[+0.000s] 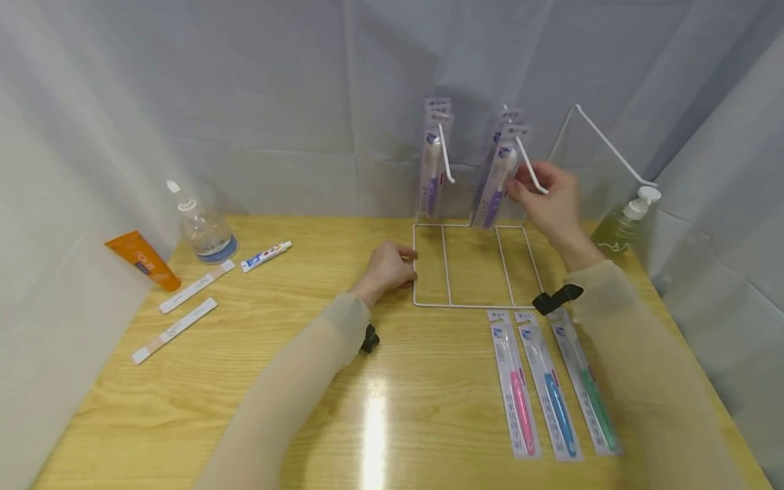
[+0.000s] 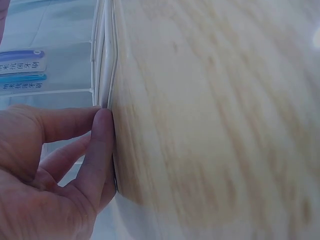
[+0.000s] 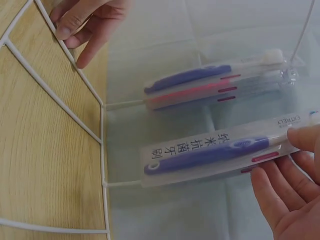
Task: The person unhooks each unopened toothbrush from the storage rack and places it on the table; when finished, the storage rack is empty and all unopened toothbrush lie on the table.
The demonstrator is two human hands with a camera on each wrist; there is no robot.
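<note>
A white wire rack (image 1: 429,269) stands on the wooden table (image 1: 275,354), its hooks pointing toward me. My left hand (image 1: 409,265) grips the left edge of the rack's base; in the left wrist view its fingers (image 2: 100,145) lie along the wire (image 2: 106,65). My right hand (image 1: 522,187) pinches a purple toothbrush pack (image 1: 497,184) that hangs on the middle hook. In the right wrist view the thumb (image 3: 306,136) lies on top of that pack (image 3: 210,156) and the fingers lie under it. More packs (image 1: 433,163) hang on the left hook.
Pink (image 1: 519,398), blue (image 1: 554,401) and green (image 1: 591,391) toothbrush packs lie side by side at the front right. An orange tube (image 1: 143,260), a pump bottle (image 1: 202,230), a small toothpaste tube (image 1: 265,256) and two flat strips (image 1: 196,286) are at the left. A soap bottle (image 1: 625,219) stands at the right, under the bare right hook (image 1: 612,146).
</note>
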